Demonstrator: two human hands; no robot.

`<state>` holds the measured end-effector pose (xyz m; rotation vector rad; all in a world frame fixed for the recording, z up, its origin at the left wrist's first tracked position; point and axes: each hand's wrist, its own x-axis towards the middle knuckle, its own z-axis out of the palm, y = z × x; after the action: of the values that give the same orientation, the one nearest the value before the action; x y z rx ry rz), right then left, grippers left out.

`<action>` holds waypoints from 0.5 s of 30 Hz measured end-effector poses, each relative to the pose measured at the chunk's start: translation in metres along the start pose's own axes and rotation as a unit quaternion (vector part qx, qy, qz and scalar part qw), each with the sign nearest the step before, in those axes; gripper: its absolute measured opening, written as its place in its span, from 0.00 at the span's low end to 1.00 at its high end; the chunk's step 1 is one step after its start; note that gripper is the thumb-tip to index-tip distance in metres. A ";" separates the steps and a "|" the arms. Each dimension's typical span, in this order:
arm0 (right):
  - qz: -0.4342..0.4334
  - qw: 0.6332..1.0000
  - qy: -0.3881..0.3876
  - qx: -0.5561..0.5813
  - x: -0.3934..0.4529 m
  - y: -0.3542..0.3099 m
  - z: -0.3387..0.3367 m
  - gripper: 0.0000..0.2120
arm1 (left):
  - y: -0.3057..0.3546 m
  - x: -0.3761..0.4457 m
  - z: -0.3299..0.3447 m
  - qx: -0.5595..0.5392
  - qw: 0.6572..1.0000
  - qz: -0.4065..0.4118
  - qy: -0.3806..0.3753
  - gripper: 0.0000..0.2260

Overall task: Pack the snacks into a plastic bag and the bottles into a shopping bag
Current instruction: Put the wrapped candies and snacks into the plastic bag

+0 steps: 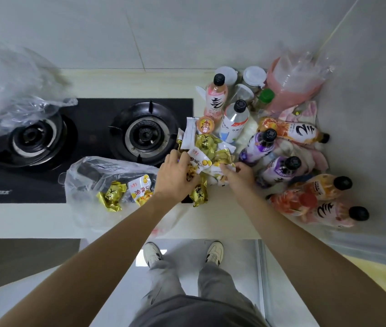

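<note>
Snack pile (205,149) under left hand (175,172), right hand (239,174), seemingly gripping wrappers

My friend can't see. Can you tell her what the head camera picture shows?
Seen from above, a person's left hand and right hand both grip wrappers in a snack pile on a counter. A clear plastic bag with two snacks lies left; drink bottles crowd the right.
</note>
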<state>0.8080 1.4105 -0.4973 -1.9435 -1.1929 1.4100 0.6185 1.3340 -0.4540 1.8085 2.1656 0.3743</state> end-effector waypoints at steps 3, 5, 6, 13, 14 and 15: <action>-0.014 1.000 0.012 -0.002 -0.008 0.001 0.001 0.17 | -0.014 -0.018 -0.010 -0.022 0.999 -0.003 0.024 0.19; -0.041 0.999 0.017 0.009 -0.017 0.002 0.001 0.18 | -0.022 -0.031 -0.017 -0.020 0.999 -0.008 0.047 0.18; -0.056 0.998 0.019 0.014 -0.023 0.001 0.000 0.17 | -0.026 -0.037 -0.021 -0.021 0.998 -0.014 0.057 0.18; -0.088 0.994 -0.032 0.064 -0.078 -0.005 0.018 0.16 | -0.055 -0.089 -0.047 -0.059 0.989 -0.070 0.112 0.17; -0.092 0.992 -0.053 0.069 -0.087 -0.008 0.026 0.15 | -0.061 -0.098 -0.050 -0.066 0.988 -0.083 0.116 0.17; -0.100 0.990 -0.072 0.068 -0.097 -0.013 0.036 0.13 | -0.068 -0.105 -0.052 -0.071 0.986 -0.096 0.116 0.17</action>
<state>0.7606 1.3306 -0.4499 -1.6055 -1.2801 1.5040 0.5538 1.2179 -0.4259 1.5306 2.3740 0.7053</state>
